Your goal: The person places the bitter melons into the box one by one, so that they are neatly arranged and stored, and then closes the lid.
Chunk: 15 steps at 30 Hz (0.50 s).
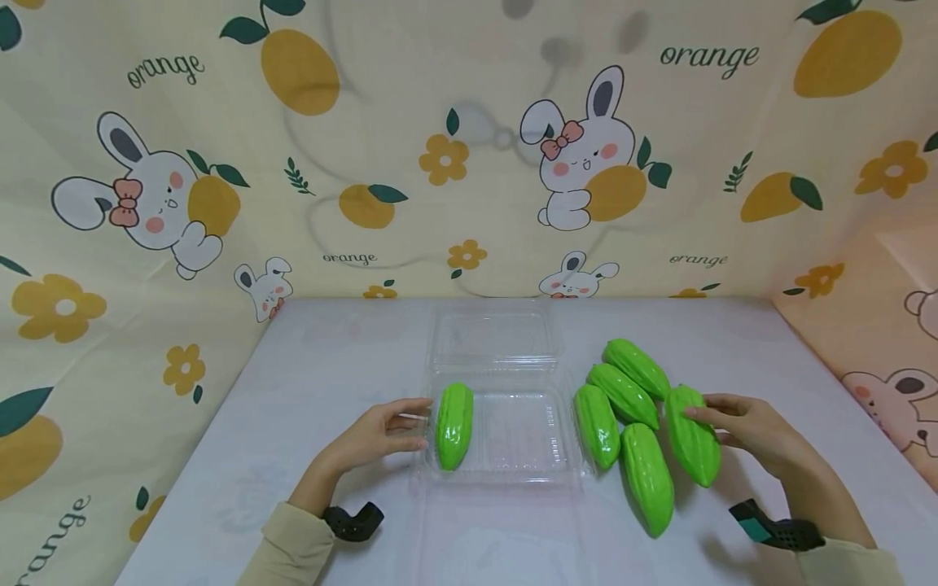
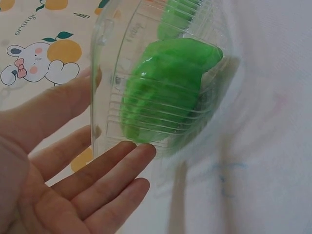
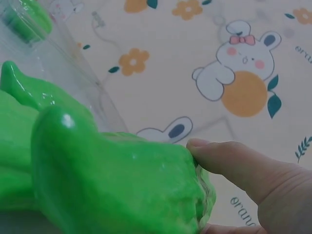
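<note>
At the left side of a clear plastic clamshell box (image 1: 528, 476), my left hand (image 1: 381, 433) has its fingers extended, fingertips right at the wall. The left wrist view shows the same spread fingers (image 2: 105, 183) against the clear wall. Inside the box, along its left side, lies one glossy green ridged vegetable (image 1: 455, 427). My right hand (image 1: 755, 431) pinches another green vegetable (image 1: 692, 439) at its right side, thumb on top. Up close in the right wrist view, the thumb (image 3: 234, 163) presses the blunt end of that vegetable (image 3: 122, 180).
Several more green vegetables, such as the nearest one (image 1: 648, 480), lie grouped between the box and my right hand. The box's lid (image 1: 494, 334) is folded back behind it. A printed cloth wall (image 1: 454, 49) stands behind the white table (image 1: 344, 350).
</note>
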Tool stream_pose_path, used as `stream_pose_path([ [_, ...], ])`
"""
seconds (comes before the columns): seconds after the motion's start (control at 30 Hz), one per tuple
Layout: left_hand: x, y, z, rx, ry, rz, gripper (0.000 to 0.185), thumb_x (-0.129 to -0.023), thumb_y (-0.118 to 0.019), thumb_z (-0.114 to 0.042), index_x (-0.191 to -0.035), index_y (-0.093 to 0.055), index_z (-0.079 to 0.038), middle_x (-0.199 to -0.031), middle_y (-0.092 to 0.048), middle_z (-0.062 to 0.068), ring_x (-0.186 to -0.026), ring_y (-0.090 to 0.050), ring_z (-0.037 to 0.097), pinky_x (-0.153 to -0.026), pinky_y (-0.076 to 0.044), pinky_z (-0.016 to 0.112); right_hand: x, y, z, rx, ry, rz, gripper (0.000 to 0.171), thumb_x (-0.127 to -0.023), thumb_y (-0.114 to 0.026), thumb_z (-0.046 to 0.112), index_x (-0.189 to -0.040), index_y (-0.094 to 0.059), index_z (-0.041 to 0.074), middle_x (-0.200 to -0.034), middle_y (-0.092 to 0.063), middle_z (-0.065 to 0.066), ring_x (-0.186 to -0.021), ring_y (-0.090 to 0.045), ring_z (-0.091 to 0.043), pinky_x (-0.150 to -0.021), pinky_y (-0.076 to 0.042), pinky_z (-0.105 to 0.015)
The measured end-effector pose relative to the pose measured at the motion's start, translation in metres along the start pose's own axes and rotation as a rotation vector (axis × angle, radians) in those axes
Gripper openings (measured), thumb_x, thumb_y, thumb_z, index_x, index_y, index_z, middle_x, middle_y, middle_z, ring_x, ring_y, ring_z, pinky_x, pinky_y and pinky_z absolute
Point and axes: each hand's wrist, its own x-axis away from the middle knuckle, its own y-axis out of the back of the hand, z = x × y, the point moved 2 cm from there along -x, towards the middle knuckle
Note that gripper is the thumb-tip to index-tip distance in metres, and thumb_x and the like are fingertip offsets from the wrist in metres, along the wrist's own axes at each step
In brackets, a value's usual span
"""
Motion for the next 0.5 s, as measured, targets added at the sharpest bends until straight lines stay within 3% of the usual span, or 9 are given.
stream_pose_path([
  [0.1, 0.0, 0.0, 0.001, 0.0, 0.0, -0.003, 0.067, -0.083, -0.068, -0.026, -0.138, -0.039, 0.001, -0.137, -0.048, 0.023, -0.123, -0.051, 0.039, -0.102, -0.047, 0.043, 0.001, -0.002, 0.004, -0.009, 0.019, 0.007, 0.072, -0.094, -0.049, 0.04, -0.135, -0.03, -0.016, -0.14, -0.034, -0.035, -0.088, -0.045, 0.017, -0.091, -0.055, -0.04],
  [0.23, 0.0, -0.001, 0.0, -0.005, 0.004, -0.011, 0.068, -0.083, -0.069, -0.027, -0.138, -0.039, -0.001, -0.139, -0.047, 0.021, -0.125, -0.049, 0.037, -0.105, -0.044, 0.041, 0.001, -0.004, 0.009, -0.007, 0.039, 0.008, 0.071, -0.094, -0.049, 0.039, -0.135, -0.031, -0.016, -0.139, -0.034, -0.036, -0.096, -0.05, 0.008, -0.091, -0.055, -0.04],
  [0.37, -0.001, -0.001, -0.001, 0.004, 0.003, -0.017, 0.068, -0.082, -0.069, -0.026, -0.138, -0.039, -0.001, -0.14, -0.045, 0.02, -0.127, -0.048, 0.035, -0.107, -0.042, 0.041, 0.001, -0.008, 0.016, 0.001, 0.056, 0.014, 0.071, -0.095, -0.049, 0.038, -0.135, -0.03, -0.017, -0.139, -0.034, -0.037, -0.109, -0.055, -0.016, -0.09, -0.055, -0.041],
  [0.5, -0.001, -0.002, 0.0, -0.011, -0.009, -0.026, 0.068, -0.082, -0.07, -0.026, -0.137, -0.04, -0.001, -0.139, -0.047, 0.02, -0.126, -0.05, 0.035, -0.106, -0.042, 0.041, 0.002, -0.013, 0.021, 0.004, 0.069, 0.025, 0.07, -0.096, -0.048, 0.037, -0.135, -0.028, -0.017, -0.138, -0.034, -0.038, -0.118, -0.05, -0.035, -0.091, -0.054, -0.044],
])
